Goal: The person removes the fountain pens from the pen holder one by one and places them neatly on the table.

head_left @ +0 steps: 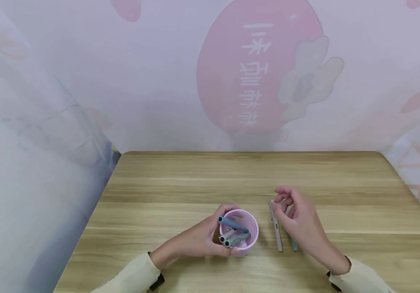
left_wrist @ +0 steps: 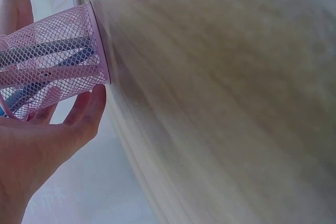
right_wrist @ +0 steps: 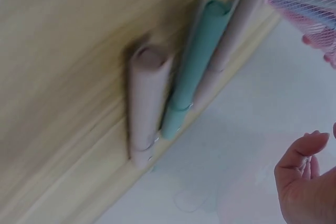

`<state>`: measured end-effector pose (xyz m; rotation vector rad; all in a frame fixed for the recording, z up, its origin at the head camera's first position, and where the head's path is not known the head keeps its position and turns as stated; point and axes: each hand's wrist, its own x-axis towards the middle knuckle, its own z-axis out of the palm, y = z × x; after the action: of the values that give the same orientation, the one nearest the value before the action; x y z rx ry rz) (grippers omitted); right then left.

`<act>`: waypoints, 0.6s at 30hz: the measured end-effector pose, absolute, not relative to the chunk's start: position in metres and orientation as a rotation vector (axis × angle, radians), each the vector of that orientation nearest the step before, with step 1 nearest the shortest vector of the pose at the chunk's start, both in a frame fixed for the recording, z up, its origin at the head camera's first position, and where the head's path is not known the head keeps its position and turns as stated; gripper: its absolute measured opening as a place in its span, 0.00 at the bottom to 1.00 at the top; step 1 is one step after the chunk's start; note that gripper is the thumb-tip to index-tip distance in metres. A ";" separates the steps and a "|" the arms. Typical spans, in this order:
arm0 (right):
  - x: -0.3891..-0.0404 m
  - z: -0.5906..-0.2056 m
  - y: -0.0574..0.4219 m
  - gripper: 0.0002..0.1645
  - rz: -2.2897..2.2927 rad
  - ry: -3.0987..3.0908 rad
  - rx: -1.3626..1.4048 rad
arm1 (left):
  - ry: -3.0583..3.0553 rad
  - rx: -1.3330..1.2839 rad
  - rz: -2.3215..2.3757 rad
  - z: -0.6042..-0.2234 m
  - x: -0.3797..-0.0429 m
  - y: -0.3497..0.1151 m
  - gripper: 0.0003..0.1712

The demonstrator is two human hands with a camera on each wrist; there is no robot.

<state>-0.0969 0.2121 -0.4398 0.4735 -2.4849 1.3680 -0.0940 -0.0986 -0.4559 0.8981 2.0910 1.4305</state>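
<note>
The fingers of the left hand (head_left: 199, 241) grip a pink mesh cup (head_left: 251, 221), the thumb on its near side and the other fingers curled round the far side. The fingers of the right hand (head_left: 303, 219) are loosely bent and hold nothing; a gap shows between thumb and index finger as they hover above the pens on the desk (head_left: 166, 187).

The cup stands on the desk, and inside it lean a blue pen (head_left: 234, 224), a pale pen (head_left: 229, 233) and a green pen (head_left: 238, 239), their upper ends at the rim nearest the left hand. To the right of the cup, apart from it, a greyish-pink pen (head_left: 277, 236) lies on the desk. Just beside it lies a teal pen (head_left: 294, 245), partly covered by the right hand in the head view. The right wrist view shows a pale pink pen (right_wrist: 148, 98) on the teal pen's other side.

Cream sleeves (head_left: 133, 272) cover both forearms. Beyond the desk hangs pale cloth (head_left: 151, 81) printed with a large pink round shape (head_left: 224, 69).
</note>
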 end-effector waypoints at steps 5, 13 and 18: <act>-0.089 -0.436 0.202 0.19 1.426 -2.487 0.465 | 2.075 0.898 1.441 -0.455 -0.094 -0.099 0.53; -0.083 -0.429 0.189 0.18 1.480 -2.432 0.515 | 2.068 0.909 1.446 -0.455 -0.094 -0.098 0.54; -0.081 -0.427 0.186 0.19 1.463 -2.405 0.582 | 2.056 0.910 1.442 -0.456 -0.094 -0.097 0.56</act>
<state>-0.0813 0.1858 -0.4273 0.5824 -2.4051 1.4629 -0.0937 -0.0974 -0.4556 0.9102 2.0561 1.4416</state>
